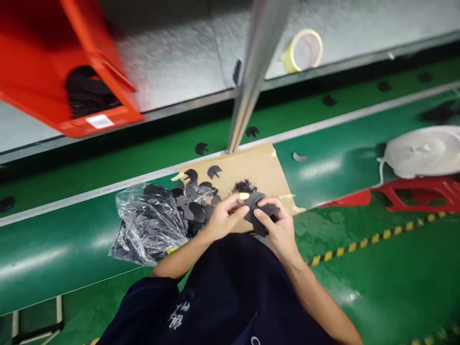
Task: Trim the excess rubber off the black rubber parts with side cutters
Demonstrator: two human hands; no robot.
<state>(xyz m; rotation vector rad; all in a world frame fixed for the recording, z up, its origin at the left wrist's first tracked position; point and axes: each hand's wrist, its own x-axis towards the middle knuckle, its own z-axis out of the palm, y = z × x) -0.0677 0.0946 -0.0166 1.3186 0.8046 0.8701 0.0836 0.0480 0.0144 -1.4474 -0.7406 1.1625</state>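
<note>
Both hands meet in front of my body, over the near edge of a brown cardboard sheet (pixel 268 165). Between them are dark grey, thin foam-like pieces (pixel 256 203) with curved edges. My left hand (pixel 228 215) pinches their left side, and a pale yellow wrap shows on one fingertip. On the right side, my right hand (pixel 278 223) closes around them, with dark flaps hanging below its fingers. Just beyond the hands lies a small heap of black bits (pixel 244 186). Left of my left hand, several loose dark round pieces (pixel 197 211) spill beside a clear plastic bag (pixel 147 225) of similar pieces.
A green conveyor belt (pixel 215 136) carrying spaced dark pieces runs behind the work surface. A metal post (pixel 247 81) rises beyond the cardboard. On the shelf are a red bin (pixel 104 96) and a tape roll (pixel 304 50). A white fan (pixel 427 151) stands at right.
</note>
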